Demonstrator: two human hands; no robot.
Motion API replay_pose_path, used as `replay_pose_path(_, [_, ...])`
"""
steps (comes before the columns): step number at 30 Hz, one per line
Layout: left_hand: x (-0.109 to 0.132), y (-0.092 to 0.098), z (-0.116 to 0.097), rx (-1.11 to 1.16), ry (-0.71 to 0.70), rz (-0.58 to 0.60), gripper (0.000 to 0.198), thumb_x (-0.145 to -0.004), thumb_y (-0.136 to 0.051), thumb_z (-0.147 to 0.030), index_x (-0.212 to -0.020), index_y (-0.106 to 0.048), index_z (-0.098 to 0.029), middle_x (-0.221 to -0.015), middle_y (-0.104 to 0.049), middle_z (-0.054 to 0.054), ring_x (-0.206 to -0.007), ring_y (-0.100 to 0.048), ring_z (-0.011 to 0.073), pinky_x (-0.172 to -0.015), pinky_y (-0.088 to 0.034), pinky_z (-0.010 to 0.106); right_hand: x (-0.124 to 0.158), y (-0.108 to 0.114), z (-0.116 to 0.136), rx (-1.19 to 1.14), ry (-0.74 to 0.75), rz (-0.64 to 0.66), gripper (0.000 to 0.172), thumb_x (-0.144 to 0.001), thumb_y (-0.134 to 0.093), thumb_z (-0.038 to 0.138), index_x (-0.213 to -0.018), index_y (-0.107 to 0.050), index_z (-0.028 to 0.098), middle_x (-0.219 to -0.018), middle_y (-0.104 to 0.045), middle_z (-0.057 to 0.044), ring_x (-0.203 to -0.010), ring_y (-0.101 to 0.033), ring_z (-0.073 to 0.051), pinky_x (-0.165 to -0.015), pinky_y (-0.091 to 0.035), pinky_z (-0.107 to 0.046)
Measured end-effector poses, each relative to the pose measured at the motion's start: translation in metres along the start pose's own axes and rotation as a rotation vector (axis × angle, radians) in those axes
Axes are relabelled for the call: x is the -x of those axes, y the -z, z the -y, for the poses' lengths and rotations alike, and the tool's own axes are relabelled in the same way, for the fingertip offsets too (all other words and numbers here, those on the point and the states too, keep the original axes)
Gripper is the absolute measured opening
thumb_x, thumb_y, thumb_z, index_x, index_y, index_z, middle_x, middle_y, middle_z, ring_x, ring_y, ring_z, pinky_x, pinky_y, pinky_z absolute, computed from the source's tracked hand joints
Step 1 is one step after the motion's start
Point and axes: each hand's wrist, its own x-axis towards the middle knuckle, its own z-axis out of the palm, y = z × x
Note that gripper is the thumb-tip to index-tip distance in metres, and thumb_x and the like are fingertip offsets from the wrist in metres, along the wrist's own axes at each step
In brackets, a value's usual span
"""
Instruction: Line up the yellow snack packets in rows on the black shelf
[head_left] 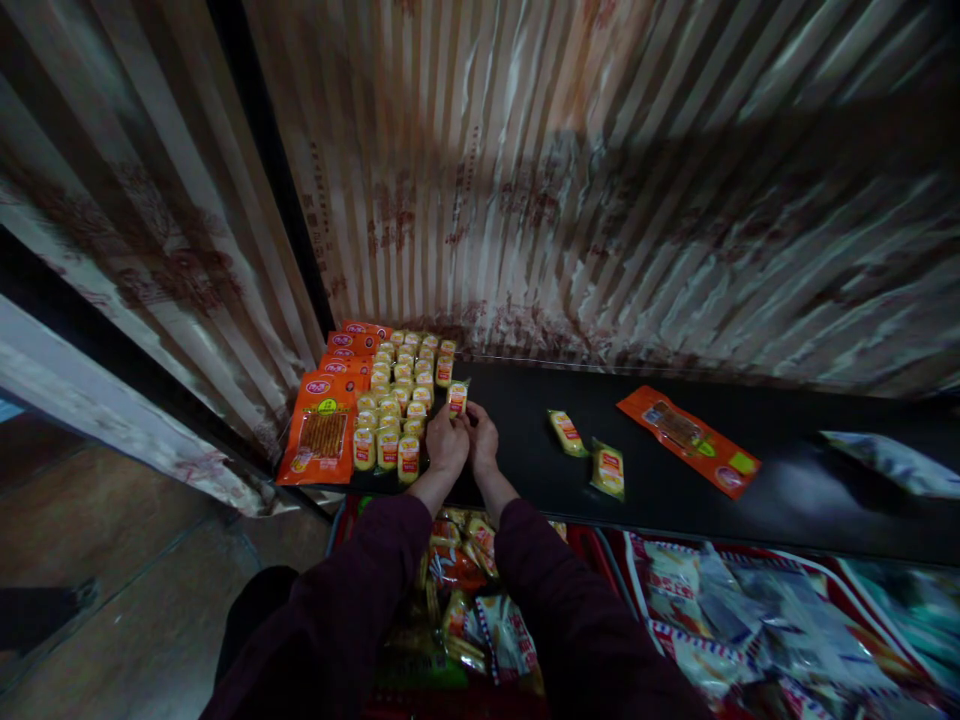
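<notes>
Hands [448, 443] (close together) partly hide one yellow packet [457, 397].

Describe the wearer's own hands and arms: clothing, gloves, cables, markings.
Left hand and right hand are both bare, no gloves. Left sleeve and right sleeve are long, dark purple and look plain, ending just above the wrists. No cables, watch or markings visible; the lower sleeves are too dark for detail.
</notes>
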Motion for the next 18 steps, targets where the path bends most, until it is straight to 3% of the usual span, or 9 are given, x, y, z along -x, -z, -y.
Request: replay_pose_path(18, [-0.027, -0.016, -0.003, 0.006, 0.018, -0.055, 0.032, -0.086, -0.04, -0.019, -0.112, -0.058, -0.014, -0.12, -0.06, 0.013, -0.118, -0.051, 0.0221, -0.101, -0.036, 0.032, -0.024, -0.017, -0.004, 0.01, 0.028, 0.022, 0.037, -0.07, -0.054, 0.033, -0.103, -0.064, 0.021, -0.098, -0.07, -0.006, -0.085, -0.062, -0.02, -0.078, -0.048, -0.032])
